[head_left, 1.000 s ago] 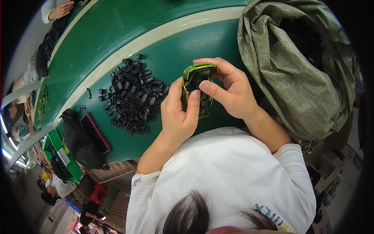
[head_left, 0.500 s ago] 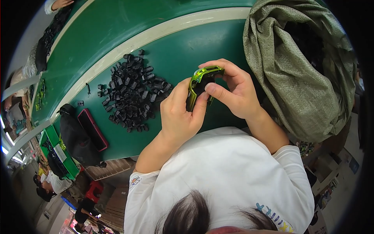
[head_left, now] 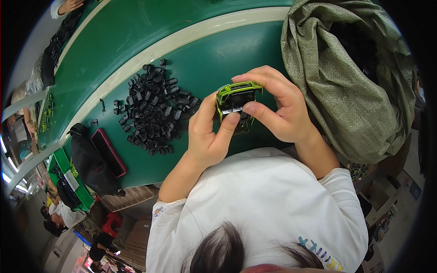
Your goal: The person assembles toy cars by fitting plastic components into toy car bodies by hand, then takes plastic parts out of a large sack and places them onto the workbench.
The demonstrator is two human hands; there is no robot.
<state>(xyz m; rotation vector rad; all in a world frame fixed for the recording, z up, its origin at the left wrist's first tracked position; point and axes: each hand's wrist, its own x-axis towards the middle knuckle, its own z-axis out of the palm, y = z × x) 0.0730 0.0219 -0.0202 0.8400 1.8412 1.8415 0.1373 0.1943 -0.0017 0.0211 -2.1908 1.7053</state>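
Observation:
Both hands hold a small lime-green plastic frame (head_left: pixel 234 91) with a black insert above the green table (head_left: pixel 132 41). My left hand (head_left: pixel 207 136) grips its left and lower side, thumb pressed on the black insert. My right hand (head_left: pixel 277 107) wraps over its top and right side, fingers curled on the rim. A pile of several small black plastic parts (head_left: pixel 152 111) lies on the table just left of my hands.
A large olive woven sack (head_left: pixel 346 77) stands open at the right, dark parts inside. A red-edged phone (head_left: pixel 108 152) and a black pouch (head_left: pixel 88 164) lie at the table's near left edge. Another person's hand (head_left: pixel 68 5) works at the far top left.
The green frame has been turned in my hands, its top edge now facing up. Both hands shifted slightly up and right; my left thumb now presses the black insert.

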